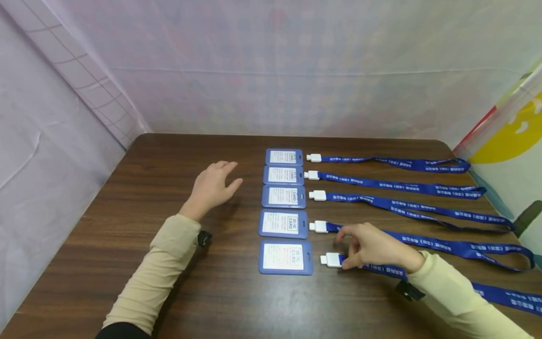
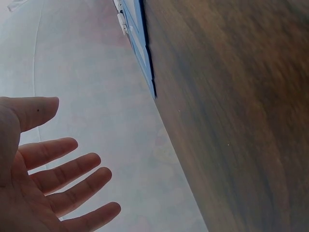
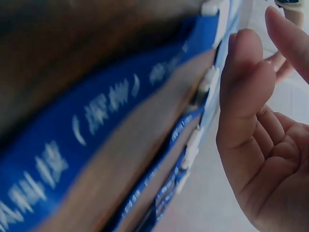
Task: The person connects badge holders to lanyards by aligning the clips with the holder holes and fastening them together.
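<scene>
My left hand (image 1: pixel 213 185) hovers over the table to the left of the card holders, its fingers spread and nothing in them. The left wrist view shows its palm and separated fingers (image 2: pixel 72 176). Above the nearest blue lanyard (image 1: pixel 387 270), just behind its white clip (image 1: pixel 333 260), is my right hand (image 1: pixel 372 246). Its thumb and index finger are bent with a gap between them, and the other fingers curl toward the palm. In the right wrist view this lanyard (image 3: pixel 104 108) lies beside the hand, outside its fingers. The nearest blue card holder (image 1: pixel 285 257) lies flat left of the clip.
More blue card holders (image 1: pixel 283 223) form a column up the brown table (image 1: pixel 127 202). Beside each lies a blue lanyard (image 1: pixel 398 185), its white clip facing the holder's slot and its strap running right. A pale curtain (image 1: pixel 275 70) hangs behind the table's far edge.
</scene>
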